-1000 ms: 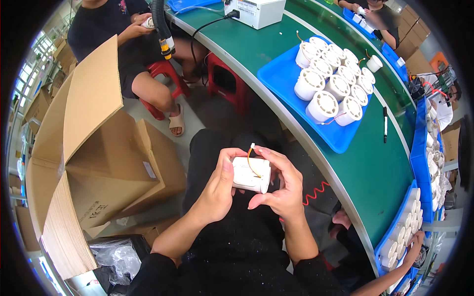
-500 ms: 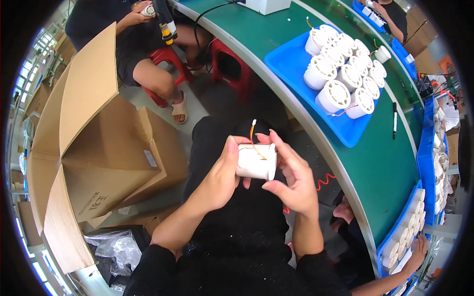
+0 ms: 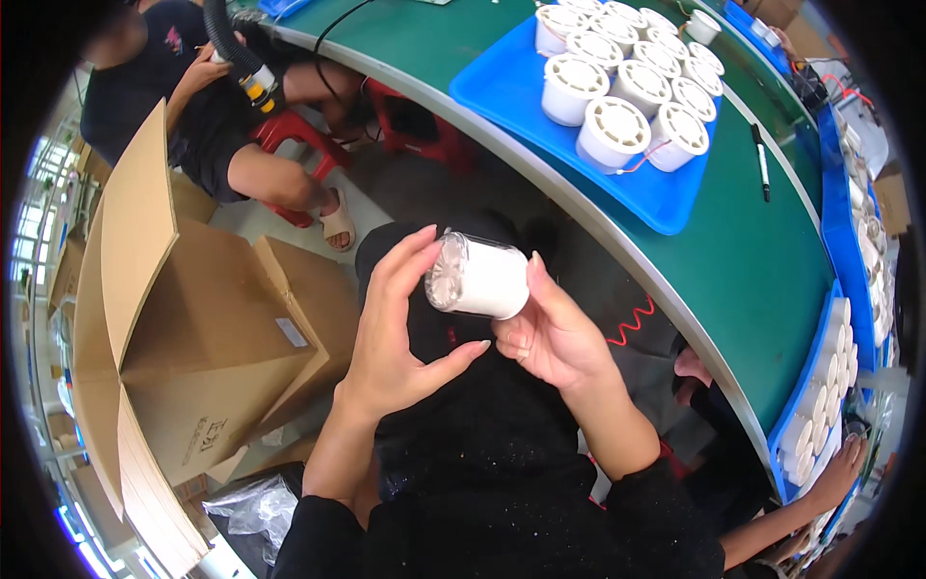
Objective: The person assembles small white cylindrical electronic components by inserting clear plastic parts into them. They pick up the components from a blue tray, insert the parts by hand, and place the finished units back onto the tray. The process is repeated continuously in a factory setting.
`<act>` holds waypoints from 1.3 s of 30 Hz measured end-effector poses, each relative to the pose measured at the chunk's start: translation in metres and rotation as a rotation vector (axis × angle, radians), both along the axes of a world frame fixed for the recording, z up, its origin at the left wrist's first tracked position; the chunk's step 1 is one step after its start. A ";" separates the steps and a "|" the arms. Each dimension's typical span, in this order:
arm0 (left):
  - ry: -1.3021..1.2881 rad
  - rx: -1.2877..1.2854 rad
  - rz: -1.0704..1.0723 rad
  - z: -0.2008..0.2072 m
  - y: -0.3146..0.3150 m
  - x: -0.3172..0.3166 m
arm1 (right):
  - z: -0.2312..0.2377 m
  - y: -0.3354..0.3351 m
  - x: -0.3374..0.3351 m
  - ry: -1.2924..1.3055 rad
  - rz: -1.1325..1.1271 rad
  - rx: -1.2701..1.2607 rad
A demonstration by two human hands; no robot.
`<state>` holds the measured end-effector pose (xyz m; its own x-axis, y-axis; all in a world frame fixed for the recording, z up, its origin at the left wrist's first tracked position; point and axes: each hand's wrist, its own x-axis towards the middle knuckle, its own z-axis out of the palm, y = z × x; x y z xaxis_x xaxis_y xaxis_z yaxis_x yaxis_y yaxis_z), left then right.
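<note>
Over the lap [image 3: 463, 405], a white cylinder [image 3: 497, 280] with a crinkled, shiny end lies on its side, pinched between the thumb and fingers of the right hand [image 3: 559, 343]. Beside that end the left hand [image 3: 386, 338] is opened wide, its thumb clear, though whether its fingertips touch cannot be told. A slip of the right pinch on the smooth wall could drop the cylinder floorward, since the green table [image 3: 733, 232] and its blue tray [image 3: 516, 92] lie off to the right
</note>
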<state>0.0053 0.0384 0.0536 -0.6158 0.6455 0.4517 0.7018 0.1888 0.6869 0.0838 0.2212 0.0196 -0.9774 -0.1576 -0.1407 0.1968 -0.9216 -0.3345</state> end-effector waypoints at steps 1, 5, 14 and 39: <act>0.016 0.035 -0.030 0.001 0.004 0.000 | -0.001 0.000 0.001 -0.002 0.010 -0.009; -0.073 0.137 0.003 -0.008 0.012 0.002 | 0.009 -0.005 0.005 -0.045 -0.044 0.081; 0.061 0.209 -0.035 -0.011 0.021 0.006 | 0.015 -0.001 0.024 0.048 -0.188 0.449; -1.153 -0.382 1.343 0.069 -0.380 0.304 | 0.016 -0.090 -0.046 -0.118 0.248 1.251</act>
<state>0.3092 -0.3415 0.1222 -0.6126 -0.5467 -0.5708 -0.7903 0.4117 0.4538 0.0373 0.1312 0.0357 -0.9124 -0.0312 -0.4080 0.4051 0.0722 -0.9114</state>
